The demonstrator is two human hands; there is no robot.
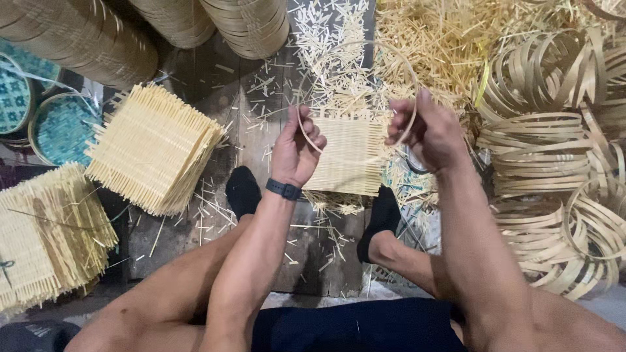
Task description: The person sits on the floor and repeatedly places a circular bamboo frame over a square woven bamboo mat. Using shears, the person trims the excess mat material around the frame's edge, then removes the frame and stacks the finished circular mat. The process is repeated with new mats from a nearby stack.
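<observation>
My left hand [297, 146] and my right hand [427, 130] both grip a thin bamboo strip bent into a hoop [401, 62], held up in front of me. The hoop arcs from my left fingers over the top to my right fingers. Below the hands a square woven bamboo mat [349, 156] lies on the dark wooden floor [319, 248] between my two feet in black socks [242, 190]. A dark band [283, 189] sits on my left wrist.
Two stacks of square woven mats [153, 146] [45, 241] lie at the left. Piled bamboo hoops [554, 169] fill the right. Loose bamboo slivers [450, 39] cover the far floor. Stacked round baskets [248, 23] and teal-lined trays [59, 127] stand at the far left.
</observation>
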